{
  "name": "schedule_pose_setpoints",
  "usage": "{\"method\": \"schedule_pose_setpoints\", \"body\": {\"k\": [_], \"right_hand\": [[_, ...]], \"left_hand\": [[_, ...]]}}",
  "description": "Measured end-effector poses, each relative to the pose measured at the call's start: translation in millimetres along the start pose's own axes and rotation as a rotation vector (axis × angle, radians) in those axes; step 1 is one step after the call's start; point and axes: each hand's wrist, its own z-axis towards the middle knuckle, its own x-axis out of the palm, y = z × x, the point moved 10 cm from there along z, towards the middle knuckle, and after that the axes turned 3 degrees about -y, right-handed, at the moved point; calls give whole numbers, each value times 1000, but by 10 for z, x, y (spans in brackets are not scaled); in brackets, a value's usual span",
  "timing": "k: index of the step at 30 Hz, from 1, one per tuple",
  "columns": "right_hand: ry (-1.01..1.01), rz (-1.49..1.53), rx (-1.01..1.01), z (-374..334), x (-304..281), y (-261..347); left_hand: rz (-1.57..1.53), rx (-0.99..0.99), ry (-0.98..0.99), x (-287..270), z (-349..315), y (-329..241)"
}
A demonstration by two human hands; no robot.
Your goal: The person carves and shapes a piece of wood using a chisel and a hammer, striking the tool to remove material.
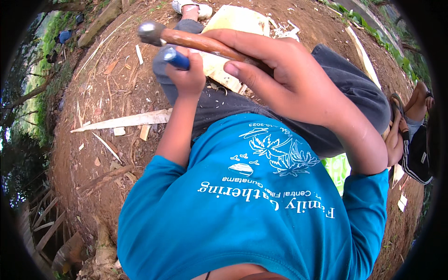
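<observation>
My right hand [287, 70] is closed round the wooden handle of a hammer [198, 41], its rounded metal head pointing left. Just beneath that head, my left hand [190, 77] grips a blue-handled tool [178, 59] with a metal cap on its end, which looks like a chisel; its blade is hidden. Hammer head and cap are close together, and I cannot tell whether they touch. Behind both hands, a pale piece of wood [240, 19] lies between my legs, partly covered by my hands and the hammer.
Wood chips [285, 31] and scraps litter the brown soil. A long pointed sliver of wood [126, 121] lies left of my leg, and a pale strip [364, 58] lies at the far right. Another person [413, 126] sits at the right edge. Logs [100, 21] lie at the upper left.
</observation>
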Motion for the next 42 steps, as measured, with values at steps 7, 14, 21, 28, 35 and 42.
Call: {"method": "schedule_pose_setpoints", "body": {"k": [7,14,21,28,35,42], "right_hand": [[-181,246,-1,-124,-200,-254],[-74,163,93,-188,-232,-239],[-81,143,-2,-156,-251,-47],[-103,24,-91,21,-160,-63],[-62,16,-20,56,-132,-15],[-71,9,-1,9,-111,-46]], "left_hand": [[-317,-102,39,168,331,-408],[-41,-118,-20,115,232,-12],[140,37,-90,138,234,-147],[140,108,-83,152,275,-4],[85,71,-58,171,171,-32],[89,-8,-138,141,191,47]]}}
